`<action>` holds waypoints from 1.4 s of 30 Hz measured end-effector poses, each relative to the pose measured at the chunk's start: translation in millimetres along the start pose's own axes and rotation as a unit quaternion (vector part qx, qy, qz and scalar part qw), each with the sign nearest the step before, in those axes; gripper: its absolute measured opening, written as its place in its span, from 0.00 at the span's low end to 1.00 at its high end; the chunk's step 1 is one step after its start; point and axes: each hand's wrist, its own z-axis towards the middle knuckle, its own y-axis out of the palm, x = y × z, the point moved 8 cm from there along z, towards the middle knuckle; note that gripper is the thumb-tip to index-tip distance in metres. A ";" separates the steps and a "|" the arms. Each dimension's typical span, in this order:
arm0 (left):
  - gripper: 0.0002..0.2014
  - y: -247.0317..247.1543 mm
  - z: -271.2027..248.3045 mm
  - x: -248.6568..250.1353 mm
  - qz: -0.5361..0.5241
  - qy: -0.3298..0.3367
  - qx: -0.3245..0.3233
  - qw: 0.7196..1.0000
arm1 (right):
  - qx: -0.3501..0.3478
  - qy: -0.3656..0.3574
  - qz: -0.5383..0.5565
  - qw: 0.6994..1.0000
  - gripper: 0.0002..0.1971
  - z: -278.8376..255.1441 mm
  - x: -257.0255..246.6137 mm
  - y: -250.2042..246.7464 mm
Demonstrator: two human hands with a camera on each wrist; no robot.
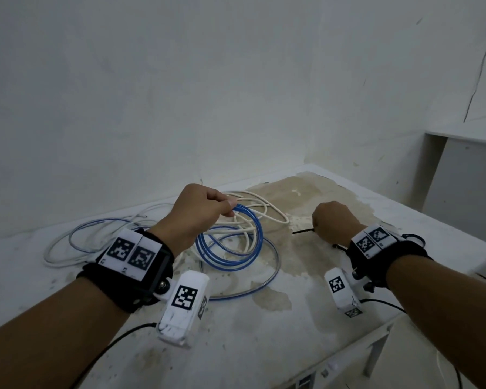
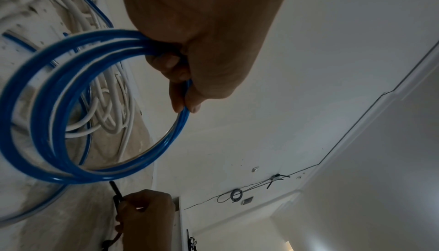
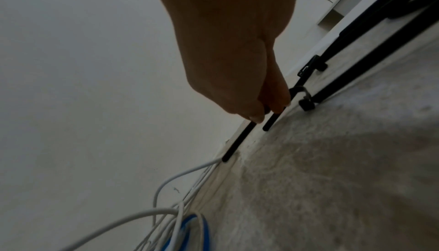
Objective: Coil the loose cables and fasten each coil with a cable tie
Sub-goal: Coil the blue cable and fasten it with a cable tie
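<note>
My left hand (image 1: 205,209) holds a coil of blue cable (image 1: 233,242) upright above the table, fingers curled round the top of its loops (image 2: 95,105). A loose tail of that blue cable (image 1: 264,284) still lies on the table below. My right hand (image 1: 331,223) pinches a black cable tie (image 1: 302,231) just above the table, to the right of the coil; the tie's end (image 3: 237,142) sticks out past the fingertips (image 3: 256,118). Other black ties (image 3: 308,93) lie under that hand. Tangled white cables (image 1: 253,209) lie behind the coil.
The stained white table (image 1: 264,332) stands in a corner of white walls. More thin white and blue cable (image 1: 76,242) loops at the left. The table's right edge (image 1: 404,318) is close to my right wrist. A white shelf unit (image 1: 466,175) stands at the right.
</note>
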 end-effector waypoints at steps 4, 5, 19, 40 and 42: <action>0.07 -4.5 1.0 -4.7 0.005 -0.013 0.003 1.000 | 0.029 -0.009 0.081 0.996 0.11 7.4 9.1 -6.5; 0.07 -5.1 1.0 -5.6 0.005 -0.015 0.002 1.000 | 0.051 0.009 0.085 0.995 0.11 7.1 16.6 -13.5; 0.07 -1.7 0.5 -6.2 -0.004 -0.014 -0.003 1.000 | -0.081 0.061 0.059 0.993 0.17 -7.6 14.3 6.1; 0.06 -53.9 0.9 -30.1 -0.028 -0.040 0.042 0.998 | 0.096 -0.132 0.095 0.982 0.09 13.6 -81.8 -72.8; 0.06 -56.6 0.8 -29.1 -0.035 -0.041 0.036 0.998 | 0.137 -0.158 0.115 0.971 0.10 11.9 -94.3 -91.8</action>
